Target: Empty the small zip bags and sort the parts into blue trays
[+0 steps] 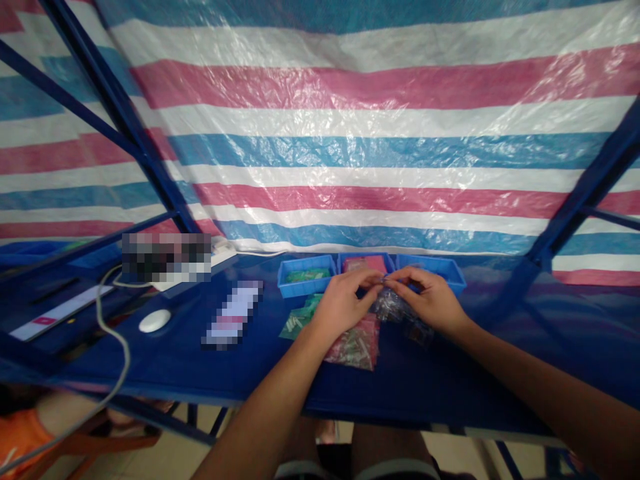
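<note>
My left hand (346, 298) and my right hand (429, 295) meet fingertip to fingertip above the blue table. Both pinch the top edge of a small clear plastic bag (391, 305), whose contents are too blurred to name. Under my left wrist lie red-tinted plastic packets (356, 347); green packets (299, 321) sit just left of them. Another dark clear packet (418, 332) rests below my right hand. Behind my hands stand three blue bins: the left bin (300, 288) holds green packets, the middle bin (341, 259) red ones, and the right bin (456, 277) is partly hidden.
Left on the table are a phone-like blurred object (233, 315), a white oval object (155, 321), a white power strip (224, 253) and a pale cable (125, 353). Blue metal posts (150, 170) frame a striped sheet (375, 153). Another person's orange garment (23, 437) shows lower left.
</note>
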Available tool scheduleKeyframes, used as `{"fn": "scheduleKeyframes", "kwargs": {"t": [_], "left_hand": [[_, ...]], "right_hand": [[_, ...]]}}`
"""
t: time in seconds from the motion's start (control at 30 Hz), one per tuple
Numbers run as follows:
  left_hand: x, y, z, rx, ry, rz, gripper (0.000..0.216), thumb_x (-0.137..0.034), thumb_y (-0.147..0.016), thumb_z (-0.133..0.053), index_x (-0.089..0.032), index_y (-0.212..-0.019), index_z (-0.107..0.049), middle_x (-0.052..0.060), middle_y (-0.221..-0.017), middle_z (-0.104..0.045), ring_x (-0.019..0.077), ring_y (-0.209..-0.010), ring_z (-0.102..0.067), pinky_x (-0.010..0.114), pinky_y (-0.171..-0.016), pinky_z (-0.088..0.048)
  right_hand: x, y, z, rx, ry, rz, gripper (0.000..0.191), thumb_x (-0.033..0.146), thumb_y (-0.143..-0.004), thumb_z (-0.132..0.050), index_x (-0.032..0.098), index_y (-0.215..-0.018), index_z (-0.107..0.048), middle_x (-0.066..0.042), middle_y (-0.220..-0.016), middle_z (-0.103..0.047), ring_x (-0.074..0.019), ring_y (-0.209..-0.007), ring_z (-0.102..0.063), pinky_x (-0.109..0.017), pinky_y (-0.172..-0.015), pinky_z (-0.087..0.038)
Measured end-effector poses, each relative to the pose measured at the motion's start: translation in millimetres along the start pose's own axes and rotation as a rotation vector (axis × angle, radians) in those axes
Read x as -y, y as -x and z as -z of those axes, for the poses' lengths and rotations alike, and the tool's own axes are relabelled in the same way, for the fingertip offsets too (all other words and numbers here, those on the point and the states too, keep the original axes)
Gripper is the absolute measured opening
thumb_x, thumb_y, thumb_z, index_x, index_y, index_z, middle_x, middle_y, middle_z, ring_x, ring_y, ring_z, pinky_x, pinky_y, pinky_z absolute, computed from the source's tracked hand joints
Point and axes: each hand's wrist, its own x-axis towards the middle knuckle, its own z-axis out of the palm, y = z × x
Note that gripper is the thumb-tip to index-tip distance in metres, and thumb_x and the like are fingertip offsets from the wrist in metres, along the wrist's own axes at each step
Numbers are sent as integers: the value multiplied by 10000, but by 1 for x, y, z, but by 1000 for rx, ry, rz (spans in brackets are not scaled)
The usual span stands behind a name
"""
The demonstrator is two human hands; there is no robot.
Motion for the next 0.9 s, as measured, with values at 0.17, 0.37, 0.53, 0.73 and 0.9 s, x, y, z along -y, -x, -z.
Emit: {"fn": "scheduleKeyframes", "kwargs": {"t": [0.17,0.37,0.53,0.73,0.9], "left_hand": [[-6,-2,-1,-25,60,71,329,-171,-940,-710,-217,-1264,-679,44,-1080,-823,205,-976,-796,340,-929,-625],[-9,-2,-1,-20,113,72,366,-165,-925,-699,-211,-1282,-635,50,-1084,-813,202,-971,-784,347,-939,-620],[-8,-2,0,-6,49,30,362,-167,-911,-699,-211,-1267,-657,55,-1090,-804,217,-987,-770,355,-933,-609],[-7,-2,0,-28,100,31,276,-167,-922,-691,-197,-1195,-676,48,-1067,-803,192,-960,-773,326,-915,-599],[-10,-3,-1,-42,105,24,311,-104,-861,-706,-194,-1156,-677,32,-1024,-802,176,-921,-762,308,-900,-590]], "right_hand": [[2,0,-3,-30,-24,-3,223,418,-943,-753,241,-1077,-772,-62,-1006,-788,-223,-822,-688,-373,-786,-579],[7,2,-5,-29,-13,43,163,316,-925,-738,245,-1071,-720,-53,-1018,-760,-210,-831,-672,-360,-799,-571],[10,3,-4,11,93,126,120,266,-928,-704,245,-1046,-703,-37,-941,-724,-217,-827,-656,-364,-789,-543],[8,3,-5,-8,44,107,170,301,-939,-715,242,-1098,-717,-44,-955,-733,-215,-808,-662,-365,-778,-568],[7,3,-7,-10,30,93,177,307,-934,-716,246,-1100,-724,-54,-1000,-767,-223,-821,-697,-375,-802,-593]]}}
